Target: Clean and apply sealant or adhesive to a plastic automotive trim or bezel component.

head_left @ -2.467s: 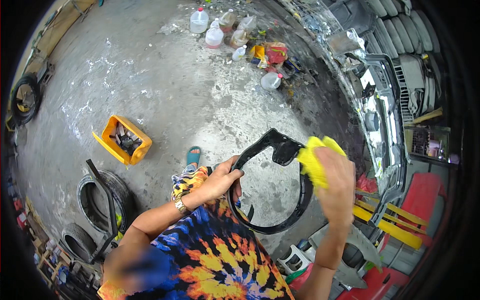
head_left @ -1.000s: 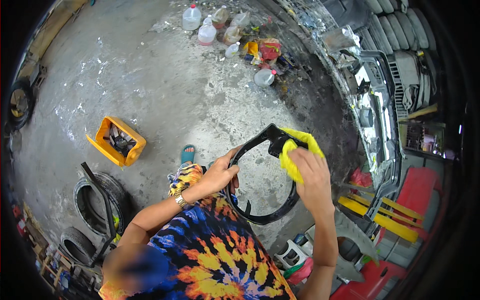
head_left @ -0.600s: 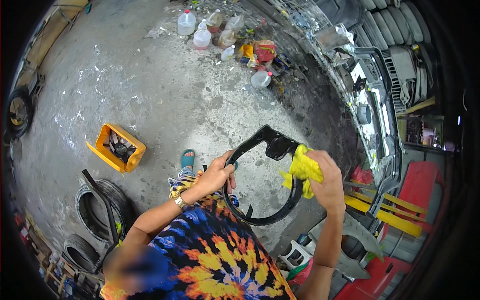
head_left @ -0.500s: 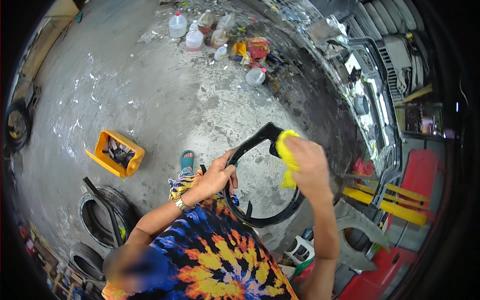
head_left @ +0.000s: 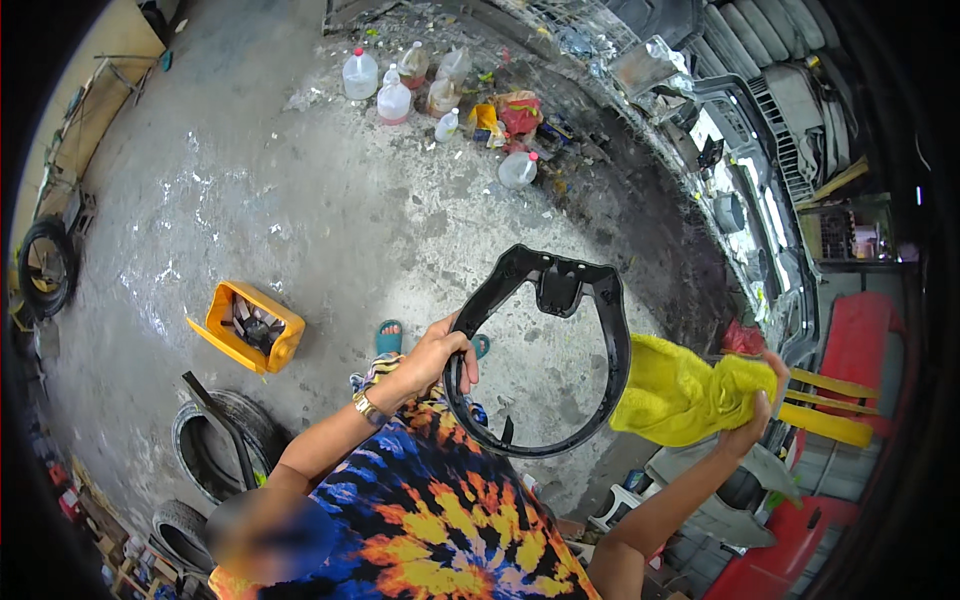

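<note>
A black plastic ring-shaped trim piece (head_left: 618, 345) is held up in front of me, with a wide bracket-like part across its top. My left hand (head_left: 441, 357) is closed around its left side, thumb on the near face. Off to the right of the ring, my right hand (head_left: 757, 408) grips a yellow cloth (head_left: 665, 392). The cloth hangs loosely toward the ring's right edge; I cannot tell whether the two touch. Part of my right hand's fingers is hidden behind the bunched cloth.
A cut yellow container (head_left: 290, 345) holding dark pieces stands left on the concrete floor. Tyres (head_left: 190, 450) lie nearer, a black bar across one. Plastic jugs (head_left: 393, 100) stand at the far side. Car body panels, including a red one (head_left: 850, 350), line the right.
My right hand has moved right, away from the ring, taking the yellow cloth off its upper right part. The cloth now hangs spread out. The ring has turned, showing its top bracket.
</note>
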`<state>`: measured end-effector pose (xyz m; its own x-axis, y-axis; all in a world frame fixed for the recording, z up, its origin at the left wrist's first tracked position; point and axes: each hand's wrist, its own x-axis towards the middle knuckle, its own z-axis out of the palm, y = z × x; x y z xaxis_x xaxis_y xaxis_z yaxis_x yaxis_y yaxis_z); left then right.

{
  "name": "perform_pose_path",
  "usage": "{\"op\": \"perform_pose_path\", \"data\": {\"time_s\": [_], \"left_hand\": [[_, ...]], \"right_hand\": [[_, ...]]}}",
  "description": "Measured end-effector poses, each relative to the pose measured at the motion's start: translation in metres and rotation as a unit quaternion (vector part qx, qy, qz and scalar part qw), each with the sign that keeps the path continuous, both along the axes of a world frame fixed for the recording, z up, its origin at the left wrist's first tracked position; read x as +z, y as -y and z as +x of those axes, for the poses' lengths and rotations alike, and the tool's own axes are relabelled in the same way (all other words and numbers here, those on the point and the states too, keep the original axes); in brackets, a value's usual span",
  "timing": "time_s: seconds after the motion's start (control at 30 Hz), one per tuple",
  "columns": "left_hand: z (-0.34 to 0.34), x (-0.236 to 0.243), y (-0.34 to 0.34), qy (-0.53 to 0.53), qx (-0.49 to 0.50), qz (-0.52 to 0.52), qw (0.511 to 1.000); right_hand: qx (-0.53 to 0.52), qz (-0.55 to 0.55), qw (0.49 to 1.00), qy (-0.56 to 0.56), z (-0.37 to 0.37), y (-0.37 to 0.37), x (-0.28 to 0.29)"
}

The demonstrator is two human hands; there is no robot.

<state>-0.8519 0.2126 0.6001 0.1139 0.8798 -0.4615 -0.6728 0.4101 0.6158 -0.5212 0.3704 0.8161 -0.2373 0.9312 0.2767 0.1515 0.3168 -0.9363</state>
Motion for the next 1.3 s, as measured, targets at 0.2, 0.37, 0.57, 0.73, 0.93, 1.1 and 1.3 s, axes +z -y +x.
{"op": "perform_pose_path", "data": {"time_s": [0.2,0.37,0.57,0.73,0.93,1.1,1.3], "left_hand": [[0.016,0.004,-0.011,0.032,-0.005,0.016,0.999],[0.041,-0.01,-0.033,0.052,-0.04,0.038,0.997],[0.103,-0.021,-0.075,0.093,-0.015,0.06,0.994],[0.167,-0.029,-0.11,0.063,0.02,0.118,0.991],[0.249,-0.012,-0.138,-0.011,-0.002,0.19,0.982],[0.31,-0.005,-0.153,-0.016,-0.053,0.251,0.966],[0.369,-0.016,-0.165,-0.042,-0.188,0.346,0.918]], "right_hand": [[-0.239,0.033,0.938,0.25,0.068,0.048,-0.093],[-0.171,-0.204,0.945,0.19,0.042,0.093,-0.105],[-0.094,-0.215,0.955,0.182,0.029,0.127,-0.141],[-0.074,-0.305,0.941,0.128,0.022,0.128,-0.167],[-0.178,-0.306,0.935,0.031,0.047,0.107,-0.198],[-0.279,-0.29,0.911,-0.091,0.076,0.08,-0.198],[-0.39,-0.155,0.854,-0.307,0.128,0.079,-0.23]]}}
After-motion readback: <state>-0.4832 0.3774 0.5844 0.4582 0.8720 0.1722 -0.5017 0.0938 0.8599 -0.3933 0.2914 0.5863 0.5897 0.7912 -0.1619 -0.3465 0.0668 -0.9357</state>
